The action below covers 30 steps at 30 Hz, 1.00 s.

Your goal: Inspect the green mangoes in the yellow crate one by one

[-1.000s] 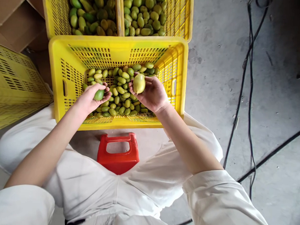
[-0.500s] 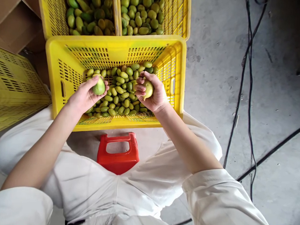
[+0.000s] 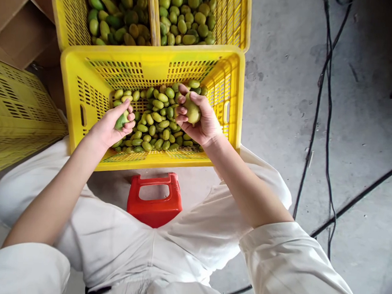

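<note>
Sitting with white trouser legs [image 3: 115, 234] spread either side of a yellow crate [image 3: 150, 55], this person has both hands busy, one green fruit in each. The left hand [image 3: 115, 123], around 8 o'clock over the crate, is curled around a green fruit [image 3: 121, 120], thumb on top and fingers mostly covering it, so you only really see a bit of it. Over at 3 o'clock, the right hand [image 3: 201, 118] is wrapped around a bigger-looking, yellowish green fruit [image 3: 193, 111], fingers bent round one side and thumb over the other. Both held fruits are above a loose pile of small oval green fruits [image 3: 158, 130] in the crate. At 12 o'clock, right up against that crate, is another yellow crate [image 3: 234, 19] with a divider [image 3: 154, 19] down it: mixed longer fruits [image 3: 115, 20] on the 11 o'clock side, rounder ones [image 3: 187, 20] toward 1. There's a third yellow crate [image 3: 18, 115] at 9 o'clock, plus cardboard [image 3: 16, 33] at 10. A red plastic piece with a cut-out [image 3: 153, 212] is down at 6, and black cables [image 3: 328, 104] run across the grey concrete floor [image 3: 278, 94] around 3.
</note>
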Available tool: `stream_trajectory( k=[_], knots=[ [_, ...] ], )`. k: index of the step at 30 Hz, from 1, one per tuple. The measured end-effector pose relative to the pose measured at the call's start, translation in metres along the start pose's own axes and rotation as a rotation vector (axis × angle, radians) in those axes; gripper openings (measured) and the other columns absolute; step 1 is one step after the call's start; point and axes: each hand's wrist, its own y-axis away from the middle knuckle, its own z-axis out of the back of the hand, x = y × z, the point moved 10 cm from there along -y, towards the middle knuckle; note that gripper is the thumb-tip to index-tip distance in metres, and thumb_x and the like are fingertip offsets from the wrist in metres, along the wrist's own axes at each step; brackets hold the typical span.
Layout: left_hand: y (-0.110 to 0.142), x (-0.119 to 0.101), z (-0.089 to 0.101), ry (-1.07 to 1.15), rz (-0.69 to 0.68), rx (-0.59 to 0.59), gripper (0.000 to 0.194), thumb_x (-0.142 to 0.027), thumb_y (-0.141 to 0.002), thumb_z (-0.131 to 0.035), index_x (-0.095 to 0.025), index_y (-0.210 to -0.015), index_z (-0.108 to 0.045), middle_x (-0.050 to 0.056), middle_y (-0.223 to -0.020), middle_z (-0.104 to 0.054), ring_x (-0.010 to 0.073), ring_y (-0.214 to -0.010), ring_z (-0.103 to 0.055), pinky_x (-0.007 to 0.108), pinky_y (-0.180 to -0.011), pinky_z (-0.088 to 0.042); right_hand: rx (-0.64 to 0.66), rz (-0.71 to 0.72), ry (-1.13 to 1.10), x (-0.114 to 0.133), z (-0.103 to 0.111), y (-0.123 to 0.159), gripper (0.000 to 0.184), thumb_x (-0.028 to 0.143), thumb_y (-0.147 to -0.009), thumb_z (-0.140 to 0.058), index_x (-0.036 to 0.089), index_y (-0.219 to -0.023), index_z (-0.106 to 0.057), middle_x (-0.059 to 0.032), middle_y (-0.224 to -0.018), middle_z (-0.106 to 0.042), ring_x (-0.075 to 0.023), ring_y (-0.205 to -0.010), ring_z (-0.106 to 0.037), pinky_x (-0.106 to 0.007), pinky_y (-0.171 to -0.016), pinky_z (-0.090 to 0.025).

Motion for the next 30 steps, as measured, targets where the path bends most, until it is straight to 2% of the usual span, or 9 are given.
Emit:
stream_trajectory(
  k=[3,5,8,11,15,17,21,26,30],
  knots=[
    [-0.003,0.001,0.001,-0.037,-0.003,0.01,0.045,-0.059,-0.099,-0.096,-0.027,-0.091,-0.066,-0.006,-0.063,-0.054,0.0092,-0.044,-0.053,0.019,-0.04,-0.036,-0.013,-0.029,0.002,-0.003,0.009,-0.003,0.024,0.045,-0.105,-0.087,0.031,-0.11,-0.068,0.0051,-0.098,-0.072,-0.0117,-0.078,-0.062,-0.018,-0.055,-0.049],
    [-0.004,0.0,0.002,-0.04,-0.021,0.005,0.045,-0.063,-0.1,-0.093,-0.027,-0.091,-0.067,-0.004,-0.063,-0.056,0.0123,-0.048,-0.059,0.021,-0.041,-0.039,-0.027,-0.056,0.019,-0.005,0.011,-0.005,0.034,0.055,-0.105,-0.09,0.03,-0.109,-0.067,0.0043,-0.097,-0.071,-0.0126,-0.079,-0.063,-0.019,-0.055,-0.049],
    [-0.001,-0.007,0.001,-0.012,-0.098,-0.007,0.037,-0.058,-0.105,-0.084,-0.026,-0.093,-0.071,0.002,-0.073,-0.068,0.0194,-0.067,-0.075,0.024,-0.052,-0.055,-0.04,-0.088,0.022,-0.007,0.006,-0.003,0.04,0.067,-0.108,-0.082,0.029,-0.112,-0.069,0.001,-0.102,-0.075,-0.0176,-0.095,-0.073,-0.025,-0.07,-0.06],
    [0.005,-0.014,-0.005,0.03,-0.181,0.003,0.02,-0.044,-0.107,-0.08,-0.025,-0.103,-0.076,0.006,-0.094,-0.08,0.0252,-0.097,-0.086,0.032,-0.079,-0.072,-0.028,-0.083,-0.001,-0.007,-0.004,0.0,0.037,0.064,-0.11,-0.076,0.028,-0.112,-0.069,-0.0028,-0.112,-0.081,-0.0249,-0.119,-0.08,-0.036,-0.09,-0.069],
    [0.009,-0.016,-0.009,0.039,-0.239,0.021,0.013,-0.033,-0.103,-0.086,-0.025,-0.109,-0.078,0.006,-0.109,-0.083,0.0247,-0.113,-0.086,0.033,-0.097,-0.073,0.006,-0.034,-0.007,-0.005,-0.01,0.001,0.026,0.05,-0.108,-0.08,0.03,-0.111,-0.064,-0.0013,-0.12,-0.083,-0.0233,-0.122,-0.08,-0.04,-0.103,-0.07],
    [0.007,-0.014,-0.007,0.035,-0.249,0.024,0.017,-0.028,-0.098,-0.091,-0.025,-0.109,-0.078,0.005,-0.112,-0.084,0.0216,-0.109,-0.086,0.031,-0.098,-0.072,0.014,-0.017,-0.002,-0.004,-0.008,0.001,0.028,0.046,-0.106,-0.085,0.032,-0.115,-0.062,0.003,-0.114,-0.081,-0.0185,-0.111,-0.078,-0.033,-0.1,-0.068],
    [0.0,-0.005,-0.002,0.048,-0.206,0.019,0.022,-0.021,-0.092,-0.096,-0.025,-0.103,-0.077,0.0,-0.097,-0.082,0.0145,-0.087,-0.082,0.024,-0.086,-0.07,-0.021,-0.012,0.022,0.0,0.003,0.003,0.031,0.046,-0.107,-0.089,0.034,-0.116,-0.061,0.0075,-0.098,-0.071,-0.0127,-0.086,-0.069,-0.022,-0.073,-0.06],
    [-0.004,0.001,0.005,0.124,-0.122,-0.047,0.022,-0.025,-0.099,-0.095,-0.024,-0.102,-0.073,-0.002,-0.081,-0.075,0.0111,-0.072,-0.078,0.016,-0.069,-0.065,0.016,0.008,0.103,0.0,0.005,-0.001,0.036,0.047,-0.102,-0.094,0.034,-0.12,-0.066,0.0036,-0.109,-0.074,-0.0151,-0.091,-0.071,-0.024,-0.069,-0.06],
    [-0.002,0.001,0.006,0.14,-0.031,-0.062,0.022,-0.029,-0.103,-0.092,-0.024,-0.102,-0.07,-0.005,-0.074,-0.071,0.0066,-0.053,-0.064,0.012,-0.049,-0.049,0.037,0.002,0.12,-0.003,0.001,-0.002,0.041,0.054,-0.099,-0.097,0.034,-0.123,-0.07,0.0026,-0.11,-0.074,-0.0167,-0.093,-0.073,-0.025,-0.068,-0.06]
  ],
)
